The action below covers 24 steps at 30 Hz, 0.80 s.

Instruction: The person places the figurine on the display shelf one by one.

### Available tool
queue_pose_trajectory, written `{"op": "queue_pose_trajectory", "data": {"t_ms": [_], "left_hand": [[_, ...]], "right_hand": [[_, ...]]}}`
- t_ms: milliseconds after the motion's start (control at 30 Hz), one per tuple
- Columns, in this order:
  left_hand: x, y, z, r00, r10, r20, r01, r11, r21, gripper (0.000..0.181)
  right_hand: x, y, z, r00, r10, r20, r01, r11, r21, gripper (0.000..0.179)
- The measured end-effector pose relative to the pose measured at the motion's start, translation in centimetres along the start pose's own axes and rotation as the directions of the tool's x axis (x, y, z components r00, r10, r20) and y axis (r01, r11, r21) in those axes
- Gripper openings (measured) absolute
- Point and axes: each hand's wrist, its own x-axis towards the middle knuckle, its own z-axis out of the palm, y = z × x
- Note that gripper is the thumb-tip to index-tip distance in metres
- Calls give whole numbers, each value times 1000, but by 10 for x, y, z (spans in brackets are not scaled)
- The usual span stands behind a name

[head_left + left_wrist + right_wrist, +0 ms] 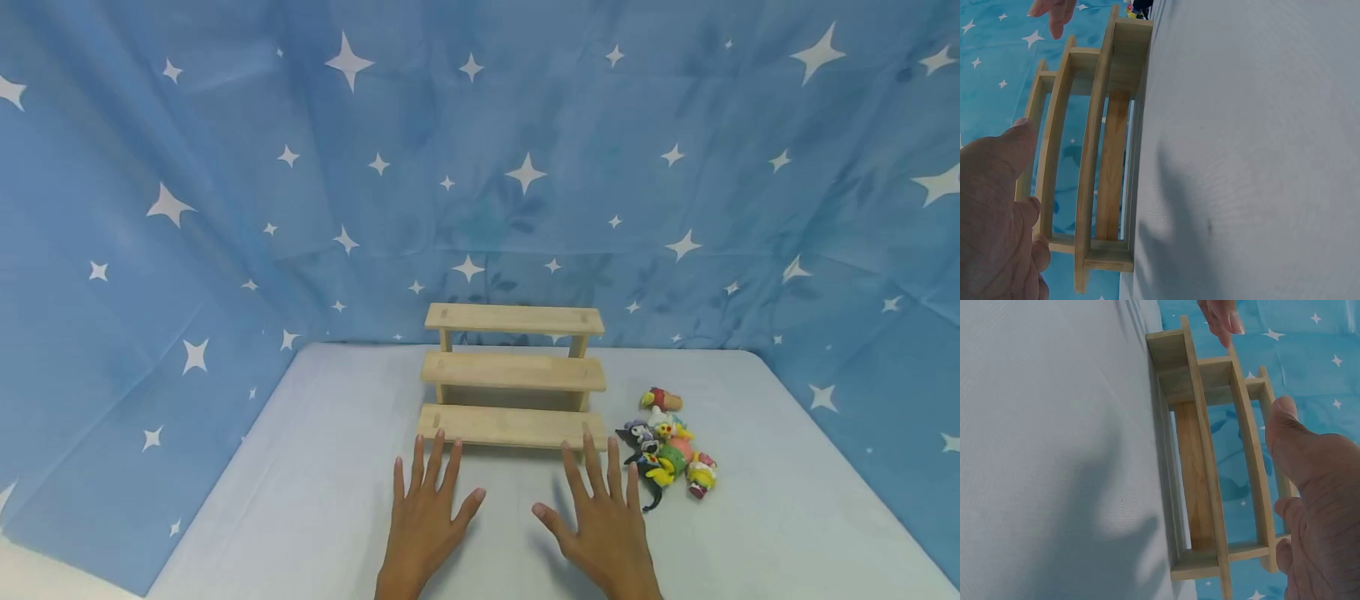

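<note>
A three-step wooden shelf [513, 371] stands at the back middle of the white table. In front of its lowest step my left hand [426, 521] is spread palm down, fingers straight and holding nothing. My right hand [602, 525] is spread likewise a little to the right, also holding nothing. Both cast shadows on the table. To the right of the shelf lies a pile of small colourful toy figures [667, 454], with my right fingertips nearest to them. In both wrist views the shelf [1091, 156] appears sideways, beyond the thumb and fingers.
The table [300, 483] has a white cover with rounded back corners. Blue cloth [480, 167] printed with white stars hangs behind the table and along both sides. One figure in the pile has a dark curved tail [655, 498] reaching toward the right hand.
</note>
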Motion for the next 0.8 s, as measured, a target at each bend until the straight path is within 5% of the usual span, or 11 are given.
{"op": "queue_pose_trajectory", "data": {"t_ms": [800], "left_hand": [[-1,2,-5,1000,20,-2,-20,1000,-1,73]], "right_hand": [[-2,-1,-3,1000,23,3,-23,999,-42,88]]}}
